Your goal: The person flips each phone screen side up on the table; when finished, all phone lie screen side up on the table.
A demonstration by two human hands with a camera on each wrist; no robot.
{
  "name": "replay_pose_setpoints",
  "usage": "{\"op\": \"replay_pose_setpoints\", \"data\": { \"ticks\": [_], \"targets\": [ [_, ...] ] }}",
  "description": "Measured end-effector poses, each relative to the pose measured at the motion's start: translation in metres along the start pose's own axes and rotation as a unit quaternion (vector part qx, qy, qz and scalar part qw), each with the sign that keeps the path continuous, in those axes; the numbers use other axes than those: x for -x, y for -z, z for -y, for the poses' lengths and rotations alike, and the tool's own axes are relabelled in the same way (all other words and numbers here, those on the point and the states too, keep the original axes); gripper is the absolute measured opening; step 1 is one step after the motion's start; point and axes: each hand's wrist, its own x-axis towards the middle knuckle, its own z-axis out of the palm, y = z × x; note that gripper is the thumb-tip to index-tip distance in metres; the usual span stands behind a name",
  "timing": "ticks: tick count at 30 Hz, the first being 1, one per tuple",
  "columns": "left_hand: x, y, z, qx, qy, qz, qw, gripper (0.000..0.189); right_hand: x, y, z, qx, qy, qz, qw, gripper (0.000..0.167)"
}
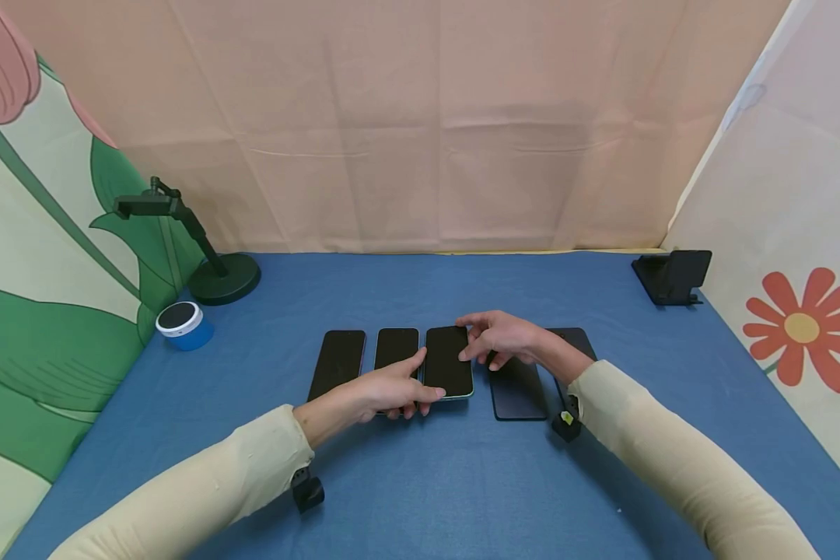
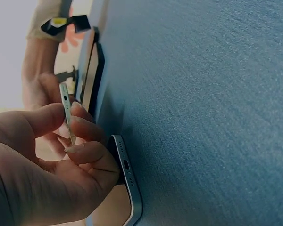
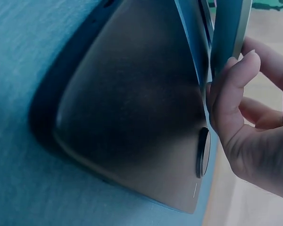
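A smartphone (image 1: 446, 362) with a dark screen is raised slightly off the blue cloth, its screen up. My left hand (image 1: 392, 386) pinches its lower left part, thumb on top and fingers below; the left wrist view shows the phone's thin edge (image 2: 66, 101) with a charging port. At the upper right edge, my right hand (image 1: 500, 338) also holds this phone between thumb and fingers. A second phone (image 1: 395, 346) lies under my left hand, partly covered. Beneath my right hand is a dark phone (image 1: 519, 395), with a round camera bump (image 3: 205, 153) in the right wrist view.
Another phone (image 1: 337, 359) lies at the row's left end, and a dark one (image 1: 575, 338) is partly hidden by my right forearm. A dark green stand (image 1: 222, 276) and a blue-and-white jar (image 1: 185, 327) stand at the left. A black stand (image 1: 672, 276) is at back right.
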Motion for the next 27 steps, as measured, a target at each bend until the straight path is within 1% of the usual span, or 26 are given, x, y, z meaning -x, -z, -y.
{"op": "replay_pose_setpoints", "data": {
  "ticks": [9,14,23,27],
  "targets": [
    [-0.0014,-0.0005,-0.0043,-0.017,0.012,0.006,0.9998,0.097,-0.0012,0.0001,0.0019,0.007,-0.016,-0.001,0.9998,0.079],
    [-0.002,-0.0011,-0.005,-0.025,0.011,0.008,0.9996,0.097,-0.0008,-0.0002,0.0018,0.015,-0.015,-0.001,0.9998,0.079],
    [-0.0019,-0.0044,-0.0081,-0.049,0.017,-0.001,0.9986,0.096,-0.0009,-0.0025,0.0013,0.019,-0.019,-0.007,0.9996,0.079],
    [-0.0028,-0.005,-0.0095,-0.06,0.02,-0.007,0.998,0.095,-0.0008,-0.0036,0.0022,0.029,-0.02,-0.01,0.9993,0.078]
  ]
}}
